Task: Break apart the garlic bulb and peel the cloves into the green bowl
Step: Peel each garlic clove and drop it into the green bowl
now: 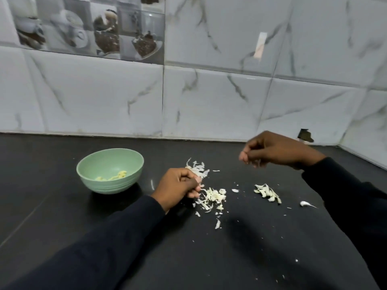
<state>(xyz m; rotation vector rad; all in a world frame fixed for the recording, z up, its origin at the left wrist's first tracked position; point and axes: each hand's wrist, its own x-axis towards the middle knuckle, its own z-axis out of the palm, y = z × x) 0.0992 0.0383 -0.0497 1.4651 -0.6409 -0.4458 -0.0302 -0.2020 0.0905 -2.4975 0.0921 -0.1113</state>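
1. Location of the work: no whole bulb is seen; a few pale yellow peeled cloves are lying in the bottom of the green bowl, which is set on the dark countertop to the left of both hands; loose skins are scattered in several heaps near the hands.
2. Left hand: it is held low, just beside the skins, with the fingers curled inward; whether a clove is enclosed cannot be told, since the palm side is hidden.
3. Right hand: it is held above the countertop, well apart from the left, with thumb and fingertips set together in a narrow pinch; a pale scrap may be held there, but blur prevents confirmation.
4. A small white piece with a thin tail is lying alone at the right; it is judged to be either an unpeeled clove or a skin fragment.
5. Handling: a clove is judged light, firm and small, and slightly tacky once bared; it should be taken by its sides between thumb and forefinger; the skin is papery, brittle and easily torn, and is best started at the root end; fragments are likely to cling to fingers, so each clove should be checked before it is dropped into the bowl.
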